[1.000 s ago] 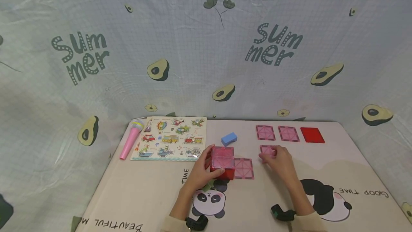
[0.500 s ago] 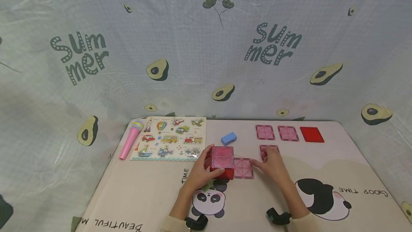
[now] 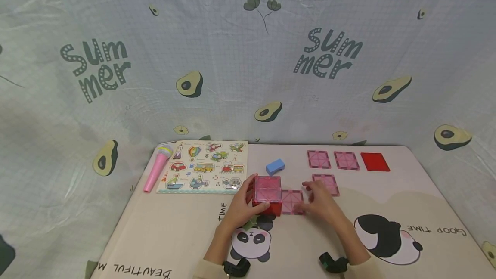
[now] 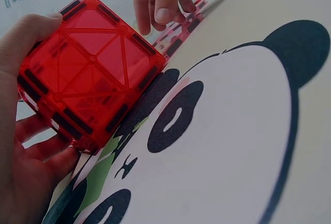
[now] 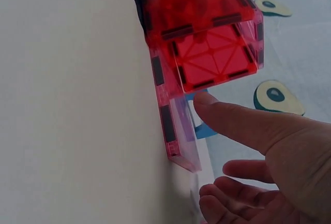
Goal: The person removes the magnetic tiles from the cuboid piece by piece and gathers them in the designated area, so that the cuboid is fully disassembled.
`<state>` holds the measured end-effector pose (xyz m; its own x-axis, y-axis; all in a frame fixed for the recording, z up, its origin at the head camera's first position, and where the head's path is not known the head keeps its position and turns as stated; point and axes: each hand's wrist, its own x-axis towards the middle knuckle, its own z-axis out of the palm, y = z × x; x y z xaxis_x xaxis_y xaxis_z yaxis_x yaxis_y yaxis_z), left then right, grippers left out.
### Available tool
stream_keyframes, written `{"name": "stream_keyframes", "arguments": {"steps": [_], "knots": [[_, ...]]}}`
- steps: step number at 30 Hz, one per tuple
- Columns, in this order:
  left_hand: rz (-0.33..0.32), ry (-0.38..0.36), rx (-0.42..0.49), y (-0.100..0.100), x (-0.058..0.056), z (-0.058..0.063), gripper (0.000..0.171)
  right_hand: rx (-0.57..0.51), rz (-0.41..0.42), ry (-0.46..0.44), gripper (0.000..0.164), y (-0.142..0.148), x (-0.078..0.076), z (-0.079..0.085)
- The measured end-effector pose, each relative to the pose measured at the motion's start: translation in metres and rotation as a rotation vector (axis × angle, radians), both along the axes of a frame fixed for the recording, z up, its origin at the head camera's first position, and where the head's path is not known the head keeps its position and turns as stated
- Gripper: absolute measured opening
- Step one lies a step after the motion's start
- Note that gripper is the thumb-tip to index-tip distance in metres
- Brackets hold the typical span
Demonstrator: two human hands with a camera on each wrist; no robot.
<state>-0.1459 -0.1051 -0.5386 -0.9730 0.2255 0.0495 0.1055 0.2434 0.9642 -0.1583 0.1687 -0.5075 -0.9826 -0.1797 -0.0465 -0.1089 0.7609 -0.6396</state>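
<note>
A cube of see-through red and pink magnetic tiles (image 3: pixel 267 189) stands on the table mat in the head view. My left hand (image 3: pixel 241 206) grips it from the left, thumb along the front and fingers behind. In the left wrist view its red front tile (image 4: pixel 93 58) faces the camera. Flat against the cube's right side lies a pink magnetic tile (image 3: pixel 292 202). Over that tile's right edge my right hand (image 3: pixel 322 203) hovers with loosely bent fingers and nothing between them; its thumb (image 5: pixel 227 115) points toward the cube in the right wrist view.
Another pink tile (image 3: pixel 327 184) lies just beyond my right hand. Two pink tiles (image 3: pixel 319 159) and a red tile (image 3: pixel 375 162) are lined up at the back right. A blue block (image 3: pixel 275 167) sits behind the cube. Back left are a vehicle picture board (image 3: pixel 205 167) and a pink toy microphone (image 3: pixel 156 169).
My right hand has moved left from the separate pink tile to the one beside the cube, leaving the separate tile on the mat. My left hand and the cube have stayed put.
</note>
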Motion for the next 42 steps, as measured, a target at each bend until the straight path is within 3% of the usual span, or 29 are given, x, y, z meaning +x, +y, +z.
{"name": "stream_keyframes", "arguments": {"steps": [8,21,35,42], "knots": [[0.0,-0.006,-0.001,0.0,0.0003,0.0005,0.089,0.019,0.045,-0.031,0.081,-0.003,0.0018,-0.0018],[0.008,-0.005,-0.009,0.0002,0.001,0.0008,0.089,0.022,0.087,-0.058,0.078,-0.0049,0.0005,-0.0061],[-0.002,0.01,-0.003,0.0,0.0007,0.001,0.089,0.029,0.1,-0.082,0.075,-0.0058,-0.0009,-0.0016],[-0.006,0.025,-0.003,-0.0005,0.0008,0.0019,0.089,-0.015,0.068,-0.097,0.079,-0.006,-0.0001,-0.0036]]}}
